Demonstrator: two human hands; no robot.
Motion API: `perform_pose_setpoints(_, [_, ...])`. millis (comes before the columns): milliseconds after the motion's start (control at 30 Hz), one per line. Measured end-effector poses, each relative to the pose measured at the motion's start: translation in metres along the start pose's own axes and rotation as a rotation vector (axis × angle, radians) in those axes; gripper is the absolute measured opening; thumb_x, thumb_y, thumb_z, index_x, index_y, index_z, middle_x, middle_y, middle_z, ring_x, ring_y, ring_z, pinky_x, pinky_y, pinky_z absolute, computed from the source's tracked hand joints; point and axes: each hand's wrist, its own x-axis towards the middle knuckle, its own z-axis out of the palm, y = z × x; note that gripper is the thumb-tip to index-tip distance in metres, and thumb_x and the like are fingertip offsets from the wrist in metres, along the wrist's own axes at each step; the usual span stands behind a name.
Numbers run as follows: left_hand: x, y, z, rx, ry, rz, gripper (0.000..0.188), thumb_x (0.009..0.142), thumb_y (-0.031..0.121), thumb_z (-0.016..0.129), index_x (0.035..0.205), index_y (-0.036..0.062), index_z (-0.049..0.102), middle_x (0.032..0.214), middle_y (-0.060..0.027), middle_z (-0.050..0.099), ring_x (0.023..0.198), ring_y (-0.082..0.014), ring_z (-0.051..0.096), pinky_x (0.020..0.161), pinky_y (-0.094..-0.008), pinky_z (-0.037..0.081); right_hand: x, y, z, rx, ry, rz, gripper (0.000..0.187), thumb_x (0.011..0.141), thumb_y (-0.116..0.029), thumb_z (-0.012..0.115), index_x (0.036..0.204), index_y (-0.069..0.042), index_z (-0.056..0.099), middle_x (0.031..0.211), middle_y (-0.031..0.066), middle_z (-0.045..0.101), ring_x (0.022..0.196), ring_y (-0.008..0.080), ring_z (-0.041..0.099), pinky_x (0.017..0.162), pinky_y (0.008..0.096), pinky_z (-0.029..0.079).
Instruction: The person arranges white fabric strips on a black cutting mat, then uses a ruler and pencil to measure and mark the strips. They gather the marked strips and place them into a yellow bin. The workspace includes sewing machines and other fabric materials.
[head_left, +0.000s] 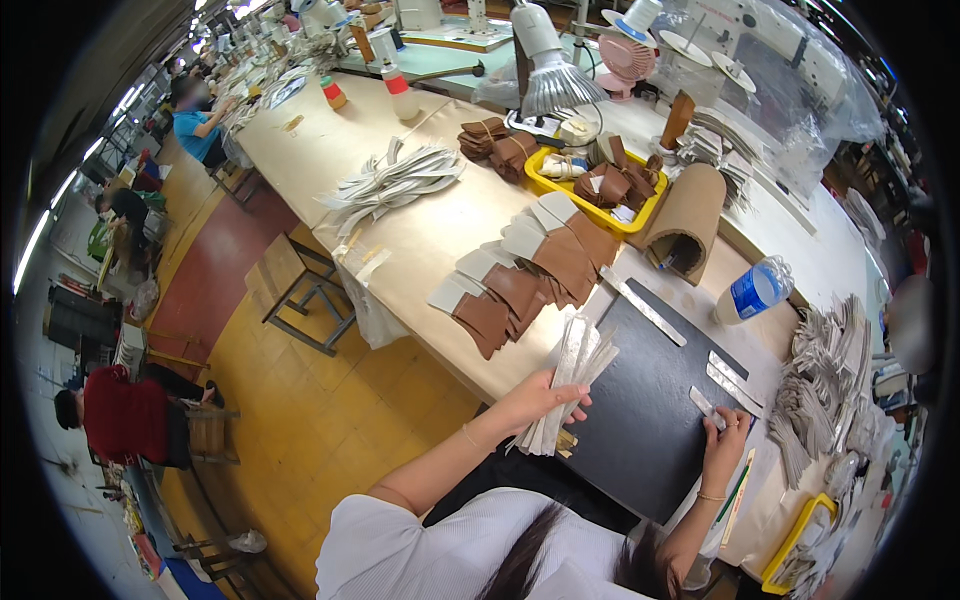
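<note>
My left hand (545, 400) is closed around a bundle of long, pale strips (568, 372), held above the left edge of a dark flat board (635, 430). On the board's right side, my right hand (725, 445) pinches the near end of a single pale strip (702, 401). Beside it lie a couple more pale strips (735, 382) near the board's right edge. Another long strip (645, 312) rests across the board's far end. The strips' material cannot be made out for certain.
Brown and white leather-like pieces (520, 290) lie in overlapping rows beyond the board. Past them stand a yellow basket (640, 222), a brown tube (690, 210) and a plastic bottle (752, 290). Grey strips (825, 375) are heaped at right. A wooden stool (290, 275) stands left.
</note>
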Motion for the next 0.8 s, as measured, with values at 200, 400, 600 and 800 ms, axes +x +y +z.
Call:
perform_pose_setpoints(200, [-0.001,0.004,0.005,0.000,-0.012,-0.014,0.040,0.096,0.030,0.068,0.120,-0.0007,0.058,0.102,-0.0102,0.066,0.086,-0.0179,0.069,0.073,-0.0304,0.056,-0.005,0.018,0.008,0.052,0.071,-0.131,0.013,0.087,-0.005,0.070,0.100,-0.005,0.067,0.098,0.0127,0.055,0.085,0.0291,0.059,0.072,0.0364,0.049])
perform_pose_setpoints(400, [-0.001,0.004,0.011,-0.003,0.041,-0.039,0.042,0.094,0.027,0.070,0.122,-0.0024,0.058,0.101,-0.0126,0.069,0.086,-0.0201,0.070,0.074,-0.0314,0.058,0.004,0.040,0.014,-0.040,0.144,-0.188,0.009,0.083,-0.006,0.072,0.091,-0.004,0.069,0.093,0.0134,0.062,0.086,0.0320,0.062,0.076,0.0401,0.050])
perform_pose_setpoints(600, [0.000,0.001,0.010,-0.014,0.071,-0.002,0.044,0.096,0.019,0.064,0.131,-0.0043,0.052,0.097,-0.0133,0.068,0.081,-0.0223,0.070,0.072,-0.0330,0.059,0.022,0.026,0.004,-0.007,0.144,-0.303,0.010,0.079,-0.010,0.075,0.087,-0.007,0.068,0.085,0.0086,0.060,0.082,0.0287,0.060,0.073,0.0410,0.048])
perform_pose_setpoints(800, [0.001,0.007,0.019,0.031,0.073,-0.013,0.043,0.096,0.020,0.065,0.129,-0.0049,0.053,0.098,-0.0133,0.068,0.082,-0.0218,0.070,0.072,-0.0319,0.057,0.024,0.031,-0.002,-0.117,0.095,-0.332,0.014,0.079,-0.017,0.076,0.090,-0.011,0.070,0.090,0.0021,0.061,0.092,0.0226,0.058,0.081,0.0368,0.043])
